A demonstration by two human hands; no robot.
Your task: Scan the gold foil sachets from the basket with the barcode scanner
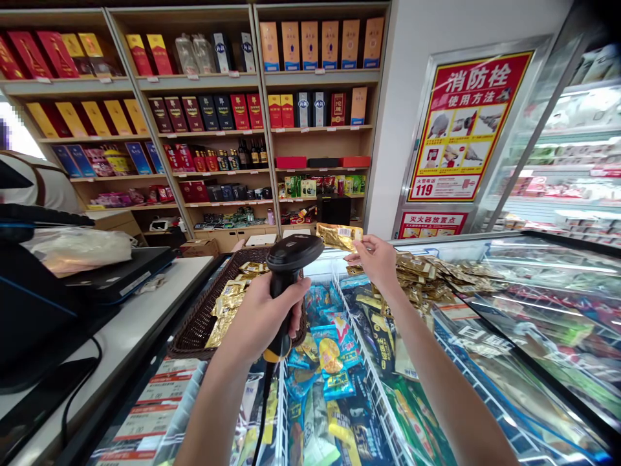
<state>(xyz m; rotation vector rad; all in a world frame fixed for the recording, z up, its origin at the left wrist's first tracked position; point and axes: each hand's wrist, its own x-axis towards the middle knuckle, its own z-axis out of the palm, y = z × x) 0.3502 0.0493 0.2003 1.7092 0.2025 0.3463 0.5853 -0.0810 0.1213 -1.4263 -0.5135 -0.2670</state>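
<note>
My left hand is wrapped round the grip of a black barcode scanner, its head tilted toward the right and a cable hanging below. In my right hand is a small gold foil packet, pinched at its right end with a white barcode facing me. The scanner head is close to the packet's left side, a little below it. A brown wicker basket holding gold packets lies behind my left hand. Beyond my right forearm, more gold packets are heaped on the freezer's glass top.
Below my hands, a chest freezer holds bagged goods between white wire dividers. On the left, a counter carries a scale and a plastic bag. Shelves of boxes stand behind. A person is at far left.
</note>
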